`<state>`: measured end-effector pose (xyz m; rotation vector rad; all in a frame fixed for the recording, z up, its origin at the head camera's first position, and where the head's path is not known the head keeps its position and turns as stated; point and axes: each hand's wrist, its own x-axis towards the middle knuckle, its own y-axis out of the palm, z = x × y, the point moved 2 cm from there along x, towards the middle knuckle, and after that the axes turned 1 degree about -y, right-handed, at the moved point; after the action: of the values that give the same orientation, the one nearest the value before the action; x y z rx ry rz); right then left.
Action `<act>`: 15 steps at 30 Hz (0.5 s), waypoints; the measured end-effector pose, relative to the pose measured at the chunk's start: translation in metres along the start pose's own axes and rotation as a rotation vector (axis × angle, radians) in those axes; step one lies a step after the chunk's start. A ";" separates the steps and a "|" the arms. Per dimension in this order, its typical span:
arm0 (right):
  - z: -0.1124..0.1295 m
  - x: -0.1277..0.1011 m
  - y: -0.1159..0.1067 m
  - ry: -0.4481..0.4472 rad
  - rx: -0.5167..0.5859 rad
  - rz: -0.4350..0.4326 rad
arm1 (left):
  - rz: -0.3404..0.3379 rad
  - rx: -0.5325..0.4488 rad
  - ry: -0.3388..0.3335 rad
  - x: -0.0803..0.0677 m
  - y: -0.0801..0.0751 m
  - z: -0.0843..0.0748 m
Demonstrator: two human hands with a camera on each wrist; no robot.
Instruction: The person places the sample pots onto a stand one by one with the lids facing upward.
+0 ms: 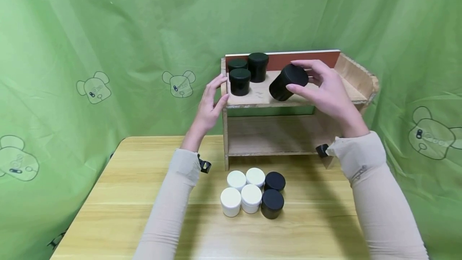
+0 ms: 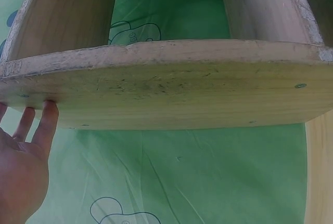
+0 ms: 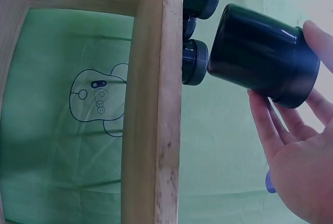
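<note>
My right hand [image 1: 323, 85] grips a black lidded jar [image 1: 288, 81] between thumb and fingers, tilted over the top board of a wooden shelf [image 1: 260, 103]. In the right wrist view the held jar [image 3: 260, 52] shows its glossy side, with the fingers around its lid end. My left hand [image 1: 211, 101] touches the shelf's left side panel [image 2: 171, 94] with its fingertips, the fingers fairly straight. Three black jars stand at the left of the top board: a front jar [image 1: 240, 82], one behind it [image 1: 237, 64] and a taller one [image 1: 258, 67].
On the wooden table [image 1: 144, 179], several white jars [image 1: 231, 200] stand grouped beside two black jars [image 1: 272, 203] in front of the shelf. The shelf has a lower board [image 1: 270, 133] and a raised right side [image 1: 357, 75]. A green curtain [image 1: 108, 31] hangs behind.
</note>
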<state>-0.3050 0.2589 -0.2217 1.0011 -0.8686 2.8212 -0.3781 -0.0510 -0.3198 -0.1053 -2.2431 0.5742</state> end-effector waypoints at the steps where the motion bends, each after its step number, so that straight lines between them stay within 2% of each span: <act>1: 0.000 0.003 0.001 0.008 -0.005 -0.003 | -0.001 0.000 0.002 0.000 0.000 0.000; 7: -0.001 0.017 0.009 0.035 -0.021 -0.027 | 0.000 0.004 0.003 0.000 -0.001 0.001; 15: 0.001 0.034 0.019 0.063 -0.050 -0.016 | -0.002 0.000 0.006 -0.001 -0.002 0.001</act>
<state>-0.3355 0.2374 -0.2101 0.9035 -0.9144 2.7865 -0.3781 -0.0537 -0.3206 -0.1038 -2.2373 0.5725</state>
